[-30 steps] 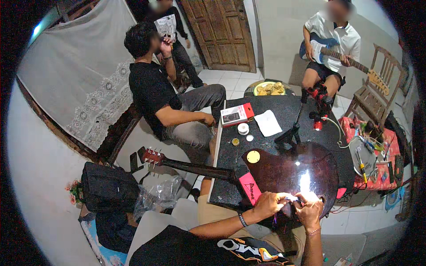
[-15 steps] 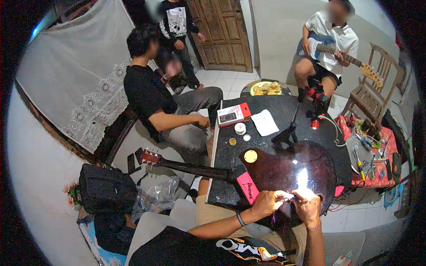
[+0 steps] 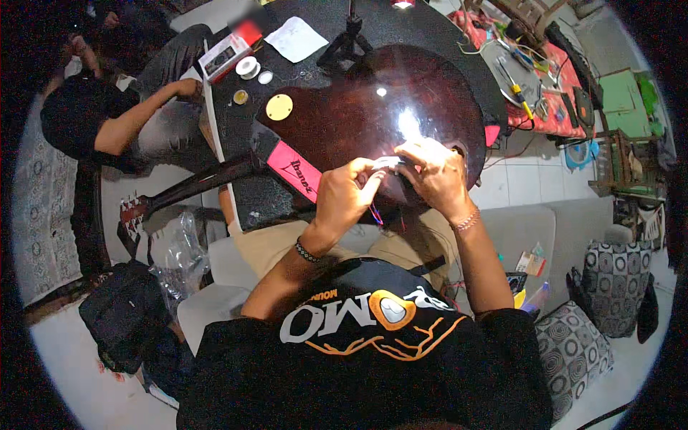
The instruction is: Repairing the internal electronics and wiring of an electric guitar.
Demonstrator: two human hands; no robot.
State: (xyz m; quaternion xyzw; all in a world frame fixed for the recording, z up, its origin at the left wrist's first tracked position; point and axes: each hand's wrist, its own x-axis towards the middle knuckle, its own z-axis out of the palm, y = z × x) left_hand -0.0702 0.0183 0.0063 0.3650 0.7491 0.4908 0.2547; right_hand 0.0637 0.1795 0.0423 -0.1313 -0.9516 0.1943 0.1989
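My left hand (image 3: 345, 197) and my right hand (image 3: 437, 175) meet above the near edge of a dark red-brown guitar (image 3: 358, 93) lying on the table. Both hands pinch a small whitish piece (image 3: 388, 163), too small and bright to name. Thin coloured wires (image 3: 376, 214) hang below my left fingers. A strong light glares on the guitar's body just beyond my hands. A round yellow disc (image 3: 279, 107) sits on the body, and a pink strip (image 3: 295, 169) lies near where the neck joins. The neck points left past the table's edge.
On the black table (image 3: 233, 132) are a boxed meter (image 3: 226, 59), a white spool (image 3: 248, 68), a small tin (image 3: 241, 96), paper (image 3: 296, 39) and a small tripod (image 3: 349, 41). Tools lie on a red cloth (image 3: 570, 115) to the right. A person in black (image 3: 93, 115) sits left.
The view has tilted down and shifted right, so the table appears higher and further left. The person playing a guitar is out of view. My hands still pinch the small piece.
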